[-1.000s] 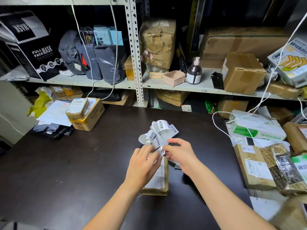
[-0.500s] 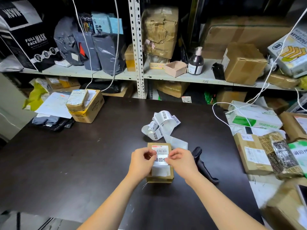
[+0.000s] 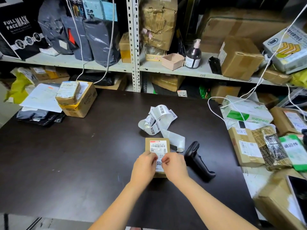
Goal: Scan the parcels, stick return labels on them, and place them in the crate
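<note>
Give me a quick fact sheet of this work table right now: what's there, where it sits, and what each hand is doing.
box: small, brown, flat on the dark table, printed sticker facing up
label: white, over the box's near half
left hand: pinches the label's left side
right hand: pinches the label's right side
strip: curled white label strip just behind the box
scanner: black, lying right of the box, untouched

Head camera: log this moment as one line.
step: sticking return label | left hand: pinches label | right hand: pinches label | parcel: flat on table | scanner: beside parcel, untouched
</note>
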A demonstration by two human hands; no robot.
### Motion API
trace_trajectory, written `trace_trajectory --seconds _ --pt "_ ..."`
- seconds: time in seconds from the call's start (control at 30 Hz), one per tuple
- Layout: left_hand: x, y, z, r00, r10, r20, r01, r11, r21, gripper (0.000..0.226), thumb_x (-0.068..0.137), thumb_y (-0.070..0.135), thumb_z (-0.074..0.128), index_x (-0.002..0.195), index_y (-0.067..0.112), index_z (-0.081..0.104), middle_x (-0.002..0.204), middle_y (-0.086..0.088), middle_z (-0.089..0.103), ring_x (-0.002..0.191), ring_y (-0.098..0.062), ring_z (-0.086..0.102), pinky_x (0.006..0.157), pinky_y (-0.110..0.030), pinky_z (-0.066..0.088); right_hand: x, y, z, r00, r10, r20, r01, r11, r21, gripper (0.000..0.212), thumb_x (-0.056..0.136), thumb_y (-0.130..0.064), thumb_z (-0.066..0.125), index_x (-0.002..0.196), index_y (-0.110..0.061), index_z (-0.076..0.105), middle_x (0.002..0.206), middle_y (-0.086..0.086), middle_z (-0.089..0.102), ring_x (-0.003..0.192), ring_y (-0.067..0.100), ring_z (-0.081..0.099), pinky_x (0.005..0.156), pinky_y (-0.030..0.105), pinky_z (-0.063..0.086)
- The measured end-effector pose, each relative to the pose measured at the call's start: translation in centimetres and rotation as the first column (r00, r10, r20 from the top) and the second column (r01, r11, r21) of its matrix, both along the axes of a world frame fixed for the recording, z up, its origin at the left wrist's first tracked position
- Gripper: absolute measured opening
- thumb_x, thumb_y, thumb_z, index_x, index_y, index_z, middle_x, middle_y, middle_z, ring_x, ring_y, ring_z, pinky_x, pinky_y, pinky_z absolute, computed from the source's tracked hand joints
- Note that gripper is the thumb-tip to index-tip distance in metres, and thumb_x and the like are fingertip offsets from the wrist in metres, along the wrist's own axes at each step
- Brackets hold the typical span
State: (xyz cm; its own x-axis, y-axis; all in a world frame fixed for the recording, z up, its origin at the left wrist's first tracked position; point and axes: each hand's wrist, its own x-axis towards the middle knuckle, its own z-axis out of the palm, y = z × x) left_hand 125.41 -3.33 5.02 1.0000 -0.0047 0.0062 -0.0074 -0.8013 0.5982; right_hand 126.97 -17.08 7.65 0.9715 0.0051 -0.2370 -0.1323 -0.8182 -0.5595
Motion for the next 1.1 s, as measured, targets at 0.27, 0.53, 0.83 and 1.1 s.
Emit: trace_trajectory --seconds 0.27,0.53,0.83,1.1 --pt "0.1 0.2 -0.1 0.996 -0.012 -0.084 0.032 0.971 0.239 0.023 0.096 0.045 0.058 0.098 0.026 0.071 0.111 0.003 0.038 0.074 -0.023 0.057 0.063 -0.031 0.039 -0.3 -0.1 0.0 0.997 0.077 -0.012 -0.077 0.967 -0.243 0.017 0.095 -0.033 0.068 0.110 -0.029 0.075 0.122 0.001 0.049 0.099 0.027 0.065 0.080 0.033 0.053" --pt "0.4 2.9 -0.7 0.983 0.150 -0.107 -0.159 0.984 -0.081 0.004 0.087 0.033 0.076 0.088 0.029 0.077 0.095 0.011 0.043 0.075 -0.009 0.055 0.058 -0.024 0.042 0.0 -2.0 -0.6 1.000 -0.025 0.013 0.027 0.990 -0.135 0.011 0.095 -0.035 0.069 0.103 -0.037 0.076 0.116 -0.010 0.052 0.089 0.011 0.057 0.071 0.029 0.045" --pt "0.1 1.7 -1.3 0.945 0.303 -0.121 -0.326 0.895 -0.304 0.028 0.072 0.036 0.089 0.079 0.027 0.064 0.099 0.010 0.047 0.087 -0.002 0.055 0.071 -0.022 0.047 -0.4 -1.9 -2.5 0.987 0.146 0.066 -0.145 0.989 -0.015 0.019 0.094 -0.039 0.070 0.111 -0.041 0.077 0.135 -0.017 0.042 0.123 0.005 0.047 0.088 0.030 0.045" --pt "0.0 2.2 -1.6 0.855 0.394 -0.337 -0.514 0.724 -0.460 0.040 0.077 0.030 0.087 0.104 0.026 0.057 0.102 0.007 0.064 0.095 -0.011 0.062 0.086 -0.038 0.057 -0.3 -3.1 -3.5 1.000 0.018 -0.011 -0.016 0.989 0.145 0.033 0.091 -0.038 0.073 0.124 -0.035 0.070 0.129 -0.014 0.055 0.109 0.007 0.061 0.090 0.032 0.055"
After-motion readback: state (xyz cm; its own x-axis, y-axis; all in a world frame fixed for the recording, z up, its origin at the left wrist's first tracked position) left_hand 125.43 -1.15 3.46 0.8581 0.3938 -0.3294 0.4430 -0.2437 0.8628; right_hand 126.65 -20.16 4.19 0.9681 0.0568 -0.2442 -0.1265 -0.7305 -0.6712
